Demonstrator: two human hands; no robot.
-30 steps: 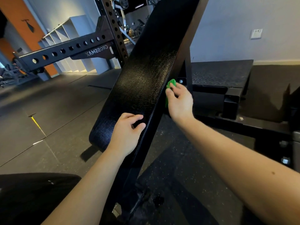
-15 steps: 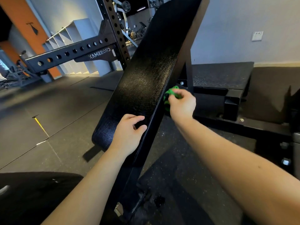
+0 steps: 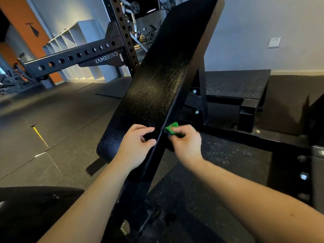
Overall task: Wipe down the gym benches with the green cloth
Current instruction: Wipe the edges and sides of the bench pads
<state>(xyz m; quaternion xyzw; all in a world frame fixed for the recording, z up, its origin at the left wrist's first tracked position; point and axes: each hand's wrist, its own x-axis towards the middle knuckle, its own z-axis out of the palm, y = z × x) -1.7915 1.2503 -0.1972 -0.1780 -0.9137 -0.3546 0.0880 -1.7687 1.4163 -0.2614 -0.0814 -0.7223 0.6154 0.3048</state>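
Rack [image 3: 78,57] (mirrored CROSSMAX), right hand [image 3: 187,144] gripping cloth [image 3: 172,128]

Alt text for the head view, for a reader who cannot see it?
A person's right hand grips a green cloth against the side edge of an inclined black bench pad, while the left hand rests on its top. A black rack stands behind.

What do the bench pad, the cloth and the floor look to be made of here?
Bench pad: likely vinyl or faux leather, black, glossy pebbled grain.
Green cloth: soft fabric, bunched in the right hand; weave too blurred.
Floor: apparently rubber matting, matte, speckled, with seams.
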